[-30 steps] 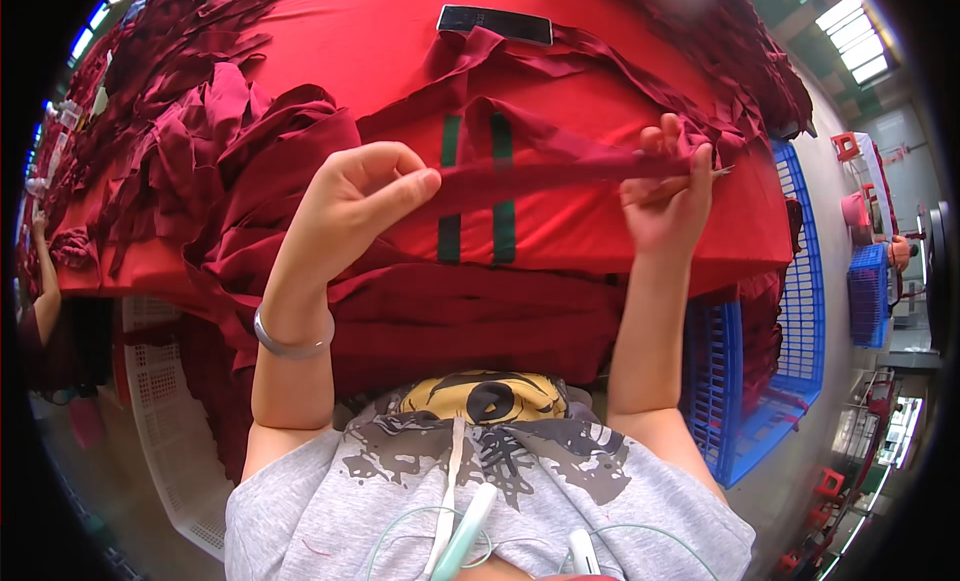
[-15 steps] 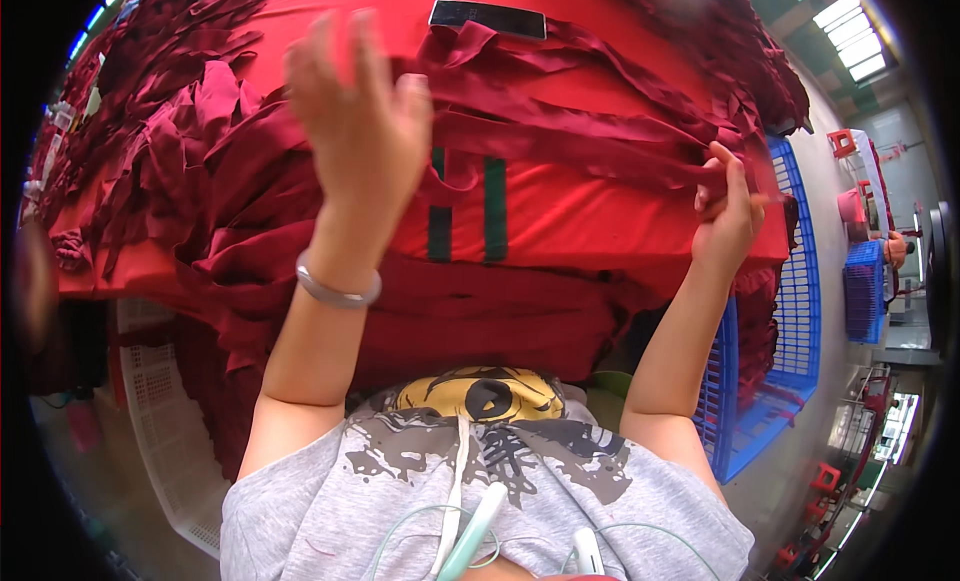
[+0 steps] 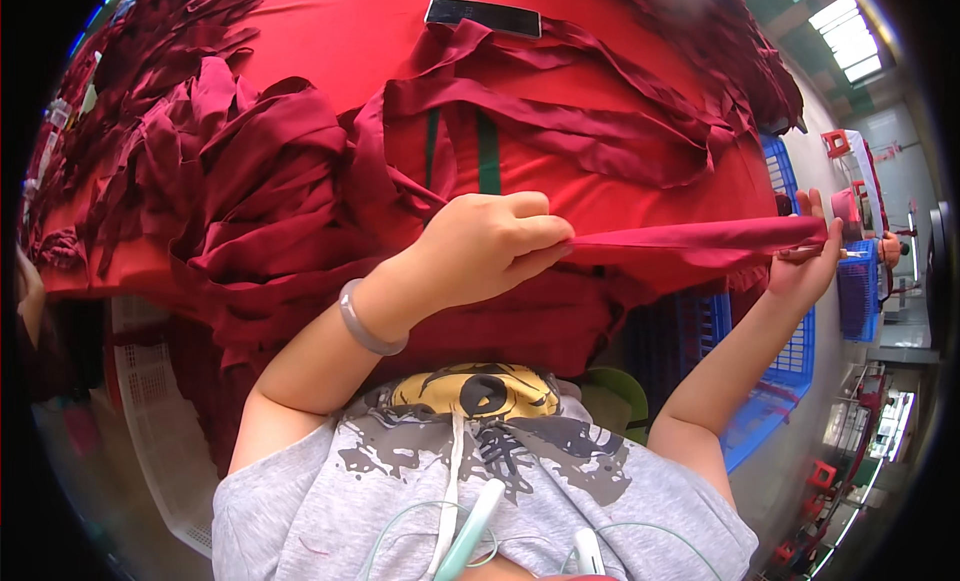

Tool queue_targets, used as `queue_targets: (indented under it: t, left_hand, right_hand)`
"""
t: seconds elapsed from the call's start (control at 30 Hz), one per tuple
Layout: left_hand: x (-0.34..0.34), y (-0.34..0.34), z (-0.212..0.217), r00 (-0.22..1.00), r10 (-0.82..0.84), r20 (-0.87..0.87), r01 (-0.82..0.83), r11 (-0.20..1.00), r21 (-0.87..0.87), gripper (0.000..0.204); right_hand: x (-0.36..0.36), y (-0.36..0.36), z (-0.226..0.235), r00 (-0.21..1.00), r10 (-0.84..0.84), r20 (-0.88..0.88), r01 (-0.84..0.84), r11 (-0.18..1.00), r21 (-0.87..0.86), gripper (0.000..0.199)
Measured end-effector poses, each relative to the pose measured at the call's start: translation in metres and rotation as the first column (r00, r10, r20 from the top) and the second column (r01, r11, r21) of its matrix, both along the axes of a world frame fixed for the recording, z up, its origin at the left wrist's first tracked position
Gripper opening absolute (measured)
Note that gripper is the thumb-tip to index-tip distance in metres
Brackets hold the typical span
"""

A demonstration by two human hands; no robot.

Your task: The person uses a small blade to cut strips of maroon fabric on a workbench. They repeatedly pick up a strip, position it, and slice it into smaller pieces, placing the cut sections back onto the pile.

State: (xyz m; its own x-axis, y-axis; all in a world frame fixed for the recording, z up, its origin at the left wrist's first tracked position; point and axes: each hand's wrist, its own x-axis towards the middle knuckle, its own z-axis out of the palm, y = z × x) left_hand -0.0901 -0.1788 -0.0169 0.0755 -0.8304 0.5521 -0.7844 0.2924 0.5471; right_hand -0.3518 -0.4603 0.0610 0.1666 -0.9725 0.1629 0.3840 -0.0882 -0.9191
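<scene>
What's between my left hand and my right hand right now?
In the head view, a dark red fabric strip stretches taut from the left hand to the right hand, each pinching one end.

Surface: a table [image 3: 330, 31] spread with bright red cloth.
Left side: a heap of dark red fabric strips [image 3: 215, 171] lay crumpled on it.
Middle: a red piece with two green stripes [image 3: 455, 151] lay flat, more long dark strips [image 3: 600, 131] looped over it.
Far edge: a flat black rectangular object [image 3: 483, 17] rested there.
</scene>
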Motion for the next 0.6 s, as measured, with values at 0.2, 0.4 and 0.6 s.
queue_targets:
  t: [0.2,0.4,0.6]
  left_hand:
    - [0.04,0.043,0.008,0.972,-0.081,-0.221,0.16,0.917,0.367,0.015]
    - [0.039,0.058,-0.009,0.927,0.347,0.146,-0.371,0.776,0.51,0.03]
    - [0.043,0.047,0.003,0.684,0.596,0.42,-0.729,0.563,0.389,0.028]
  right_hand:
    - [-0.106,-0.147,-0.051,0.998,-0.011,0.064,-0.008,0.956,0.293,0.024]
    - [-0.104,-0.17,-0.097,0.946,-0.198,-0.257,0.286,0.883,0.372,0.023]
    - [-0.116,-0.194,-0.107,0.835,-0.34,-0.432,0.472,0.846,0.246,0.028]
